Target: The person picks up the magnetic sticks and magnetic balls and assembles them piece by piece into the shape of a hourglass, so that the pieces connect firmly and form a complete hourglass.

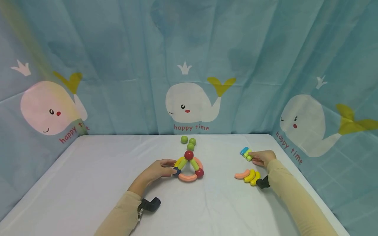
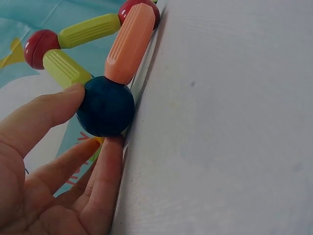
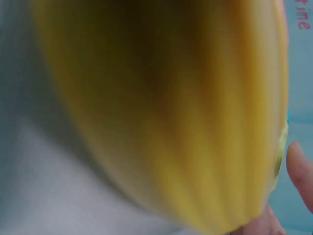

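Note:
In the head view my left hand [image 1: 160, 168] is at the left corner of a ring of magnetic sticks and balls. My thumb and fingers grip its dark blue ball [image 2: 105, 106]. A peach curved stick [image 2: 131, 44] and a yellow-green stick [image 2: 66, 68] join this ball. Red balls [image 1: 189, 155] sit at other joints, and a yellow curved stick lies partly behind my fingers. My right hand [image 1: 263, 157] reaches to short yellow-green sticks [image 1: 247, 153] at the right, fingertips right at the nearer one; I cannot tell whether they pinch it. Beside them lies a blue stick [image 1: 244, 150].
Several green balls [image 1: 190, 147] lie behind the ring. Below my right hand are a peach curved stick [image 1: 242, 174] and yellow curved sticks [image 1: 249, 176], one blurred and large in the right wrist view. Whale-print curtains [image 1: 192, 101] border the white table [image 1: 215, 209].

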`<state>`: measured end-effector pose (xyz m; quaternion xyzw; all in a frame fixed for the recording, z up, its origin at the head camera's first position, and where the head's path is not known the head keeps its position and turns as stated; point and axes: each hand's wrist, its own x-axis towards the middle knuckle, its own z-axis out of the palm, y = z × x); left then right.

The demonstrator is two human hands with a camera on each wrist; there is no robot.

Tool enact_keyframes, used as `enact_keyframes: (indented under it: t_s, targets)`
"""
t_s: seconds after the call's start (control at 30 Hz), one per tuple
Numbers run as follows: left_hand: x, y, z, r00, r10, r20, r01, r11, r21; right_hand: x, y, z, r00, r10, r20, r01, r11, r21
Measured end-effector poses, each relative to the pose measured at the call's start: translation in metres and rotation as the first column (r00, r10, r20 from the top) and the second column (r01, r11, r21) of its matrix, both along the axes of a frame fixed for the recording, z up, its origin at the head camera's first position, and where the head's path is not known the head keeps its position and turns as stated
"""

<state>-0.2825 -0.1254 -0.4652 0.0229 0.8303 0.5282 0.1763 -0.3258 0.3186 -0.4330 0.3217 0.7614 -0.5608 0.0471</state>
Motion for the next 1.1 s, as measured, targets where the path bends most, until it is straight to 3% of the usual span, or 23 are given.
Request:
enact_keyframes:
  t_s: [0.33, 0.6, 0.9, 1.1]
  targets:
    - [-0.002, 0.001, -0.002, 1.000, 0.011, 0.003, -0.011, 1.000, 0.016, -0.008, -0.002, 0.003, 1.000, 0.005, 0.019, -0.006, 0.999, 0.039]
    - [-0.001, -0.001, -0.003, 1.000, 0.002, 0.004, -0.002, 1.000, 0.025, 0.004, -0.004, 0.009, 1.000, 0.001, 0.020, 0.002, 0.988, -0.156]
    - [0.001, 0.000, -0.002, 1.000, 0.013, -0.004, -0.013, 1.000, -0.004, 0.012, -0.033, 0.033, 0.977, 0.191, -0.090, -0.210, 0.920, -0.332]
    - [0.002, 0.000, -0.002, 1.000, 0.010, -0.008, -0.010, 1.000, -0.013, 0.016, -0.069, 0.042, 0.945, 0.293, -0.146, -0.325, 0.891, -0.316]
